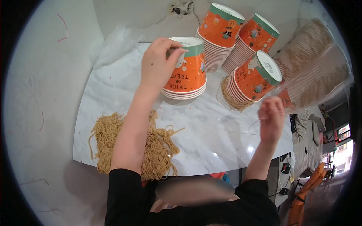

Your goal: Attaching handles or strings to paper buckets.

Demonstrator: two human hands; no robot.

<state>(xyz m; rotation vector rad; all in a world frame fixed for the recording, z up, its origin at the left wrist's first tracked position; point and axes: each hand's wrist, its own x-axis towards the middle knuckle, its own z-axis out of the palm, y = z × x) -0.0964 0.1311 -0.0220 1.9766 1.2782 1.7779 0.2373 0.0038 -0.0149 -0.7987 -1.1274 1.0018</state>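
Note:
A short stack of upside-down orange paper cups (190,71) with green bands and Halloween drawings stands mid-table. My left hand (160,62) is at its upper side, thumb and fingertips pinched near the green band; what they hold is too small to name. My right hand (272,116) is raised over the table's right side, fingers curled together. A thin pale line, like a thread or needle, extends from it toward the table. Beside it sits another upside-down cup stack (250,81) with tan cords around its lower rims. Under my left forearm lies a pile of tan cords (160,148).
Two taller cup stacks (220,35) (254,37) stand at the back. Plastic-wrapped cup sleeves (316,71) lean at the right edge. Crumpled clear plastic (117,45) lies at the back left of the marbled table (211,150). White walls border the left and back.

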